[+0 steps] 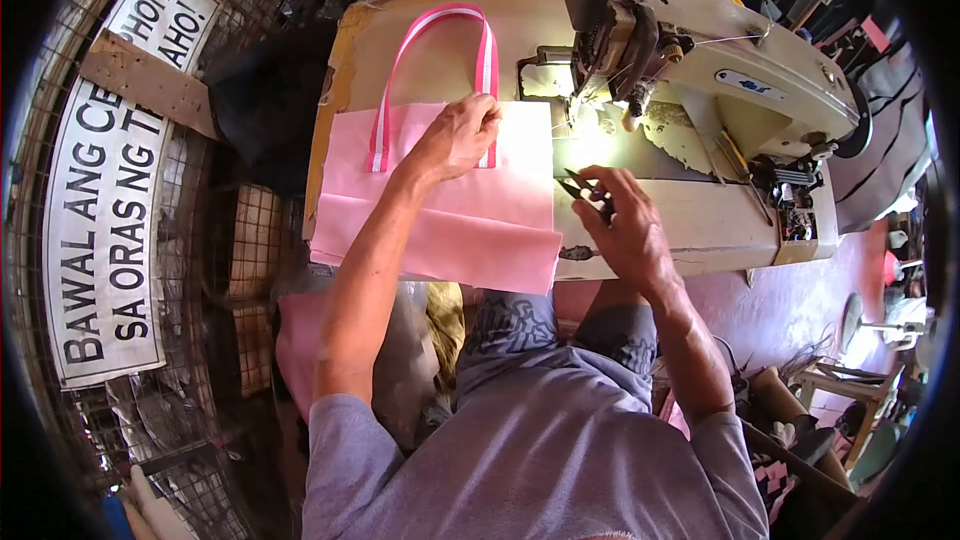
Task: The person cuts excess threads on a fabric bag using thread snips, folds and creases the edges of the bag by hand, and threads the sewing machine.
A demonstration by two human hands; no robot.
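A pink fabric panel (400, 230) with a fold across its lower part lies on the sewing machine's table. A pink-and-white striped strap (462, 10) loops above its top edge, both ends lying over the panel. My left hand (462, 137) is closed on the strap near its right end, at the panel's top edge; the fingertips are partly hidden. In my right hand (630, 230) are small dark thread snips (575, 183), blades pointing up and left, just right of the panel. The sewing machine's needle area (590, 125) is brightly lit above the snips.
The sewing machine (740, 70) fills the table's right side. A yellow-handled tool (735, 152) lies by its base. The worn table edge (322, 140) is at the left. Beyond it stand a wire grille and a lettered sign (105, 230). Yellow cloth (445, 325) hangs below the table.
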